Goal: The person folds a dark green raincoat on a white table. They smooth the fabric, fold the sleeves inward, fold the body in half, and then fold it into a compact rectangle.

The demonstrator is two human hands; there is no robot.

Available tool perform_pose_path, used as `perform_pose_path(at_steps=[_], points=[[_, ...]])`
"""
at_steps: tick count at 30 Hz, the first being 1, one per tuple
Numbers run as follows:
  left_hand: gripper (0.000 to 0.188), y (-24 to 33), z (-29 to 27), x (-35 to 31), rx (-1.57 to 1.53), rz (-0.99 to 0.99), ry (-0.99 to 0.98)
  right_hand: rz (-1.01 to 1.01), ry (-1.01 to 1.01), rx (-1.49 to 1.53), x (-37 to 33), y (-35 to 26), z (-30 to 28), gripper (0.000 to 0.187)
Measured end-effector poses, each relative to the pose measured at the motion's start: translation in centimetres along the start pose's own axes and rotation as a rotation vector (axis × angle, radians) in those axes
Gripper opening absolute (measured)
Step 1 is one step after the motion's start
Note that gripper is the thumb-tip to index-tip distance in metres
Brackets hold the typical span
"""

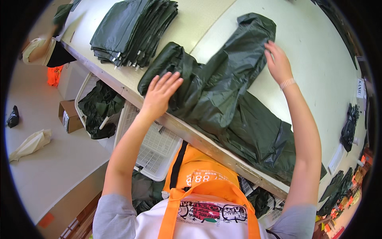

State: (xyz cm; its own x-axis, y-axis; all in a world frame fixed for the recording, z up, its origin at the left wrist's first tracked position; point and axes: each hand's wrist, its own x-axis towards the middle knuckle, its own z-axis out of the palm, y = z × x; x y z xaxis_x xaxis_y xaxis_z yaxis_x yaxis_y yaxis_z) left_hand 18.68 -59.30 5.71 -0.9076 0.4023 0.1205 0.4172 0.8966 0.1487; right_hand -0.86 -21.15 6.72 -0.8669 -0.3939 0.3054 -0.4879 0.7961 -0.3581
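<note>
A shiny dark green raincoat [215, 91] lies along the near edge of the white table, partly folded, with one sleeve-like part [254, 36] stretching away toward the far side. My left hand [163, 89] rests flat on its bunched left end, fingers spread. At the right side of that sleeve-like part, my right hand [277, 61] touches the edge with its fingertips, its fingers extended and slightly apart. The cloth's lower right portion [262, 135] passes beneath my right forearm.
Folded dark green garments form a stack [131, 32] at the table's far left. Below the table edge [187, 135] are white plastic baskets [153, 149], one holding dark green cloth [99, 105]. A cardboard box [71, 115] stands on the floor. Another person [43, 49] is at the far left.
</note>
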Motion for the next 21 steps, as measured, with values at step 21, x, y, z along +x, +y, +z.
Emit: perform_pose_path(at_steps=[21], points=[[0.022,-5.3,0.7,2.4,-0.51,0.065,0.025,0.667,0.259,-0.537,-19.0,4.3,-36.4,0.037]])
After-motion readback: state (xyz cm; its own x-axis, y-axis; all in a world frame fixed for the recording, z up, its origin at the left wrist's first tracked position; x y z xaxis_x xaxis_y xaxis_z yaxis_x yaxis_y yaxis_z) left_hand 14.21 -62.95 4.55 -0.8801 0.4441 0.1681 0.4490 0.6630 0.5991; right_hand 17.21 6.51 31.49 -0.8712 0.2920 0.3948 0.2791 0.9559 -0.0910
